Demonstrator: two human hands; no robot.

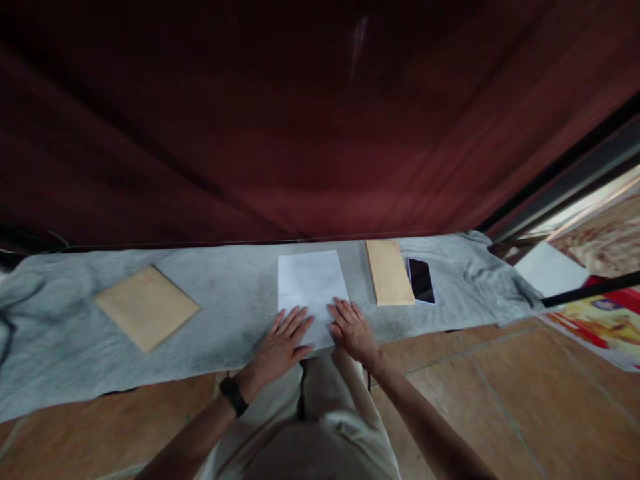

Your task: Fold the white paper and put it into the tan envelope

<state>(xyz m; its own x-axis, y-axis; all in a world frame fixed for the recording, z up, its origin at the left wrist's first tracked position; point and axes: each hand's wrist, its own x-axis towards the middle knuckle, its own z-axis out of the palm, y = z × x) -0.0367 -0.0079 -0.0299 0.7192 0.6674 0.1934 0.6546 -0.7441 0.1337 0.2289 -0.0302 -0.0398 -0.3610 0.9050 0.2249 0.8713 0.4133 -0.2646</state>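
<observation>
A white sheet of paper point(311, 288) is laid flat on a grey cloth point(60, 333), in the middle near its front edge; no writing can be made out on it. Its near edge is pressed by the left hand point(280, 347) and the right hand point(353, 330), both flat with fingers spread (nothing is gripped). A brown envelope point(389, 272) and a phone point(421, 280) lie just to the right, a second envelope point(147, 307) well to the left. A printed poster point(607, 323) is seen far right, its lettering unreadable.
</observation>
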